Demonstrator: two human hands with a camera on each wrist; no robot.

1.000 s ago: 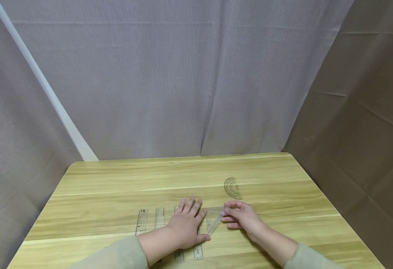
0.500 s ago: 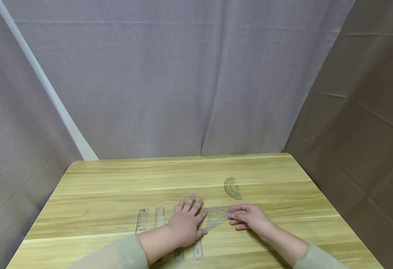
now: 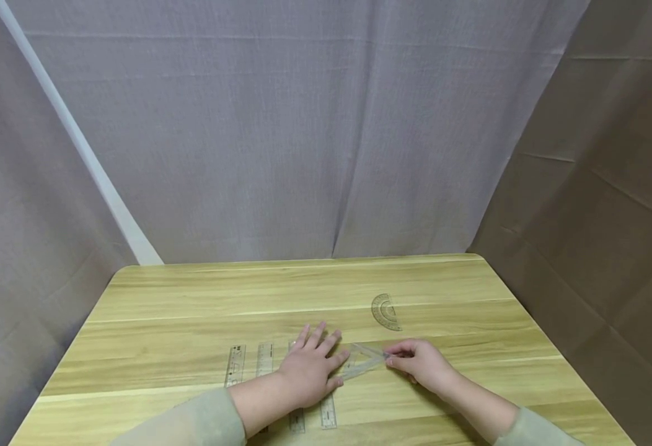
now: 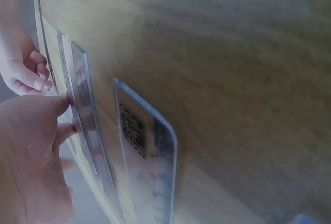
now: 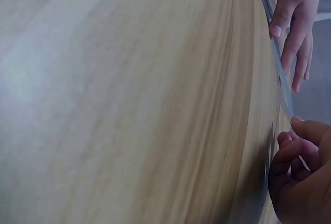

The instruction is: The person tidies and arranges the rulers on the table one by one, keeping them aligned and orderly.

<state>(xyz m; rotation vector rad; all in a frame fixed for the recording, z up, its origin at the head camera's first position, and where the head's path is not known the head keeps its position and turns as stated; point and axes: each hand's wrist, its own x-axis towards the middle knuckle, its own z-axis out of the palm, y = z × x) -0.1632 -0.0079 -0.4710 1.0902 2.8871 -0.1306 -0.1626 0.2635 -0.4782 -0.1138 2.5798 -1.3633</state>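
Observation:
My left hand [image 3: 309, 371] lies with spread, straight fingers across several clear rulers, hiding their middles. A ruler [image 3: 328, 414] and another ruler [image 3: 297, 422] come out below the palm. Thumb and fingertips of my right hand [image 3: 423, 367] pinch the right-hand corner of a clear triangular set square [image 3: 366, 367]. The set square's left end reaches the fingers and thumb of my left hand. In the right wrist view, the right hand [image 5: 302, 167] has its thumb and index finger together at the set square's thin edge. Seen from the left wrist, a ruler [image 4: 142, 151] lies beside the left hand.
A clear protractor [image 3: 383, 313] lies farther back, beyond the right hand. Left of my left hand are two rulers, the outer ruler [image 3: 235, 365] and the inner ruler [image 3: 264, 359]. Grey curtains [image 3: 248, 136] stand behind the wooden table [image 3: 181, 297].
The right hand has moved a little to the right with the set square, whose held corner has shifted right and slightly toward me. My left hand has stayed nearly still.

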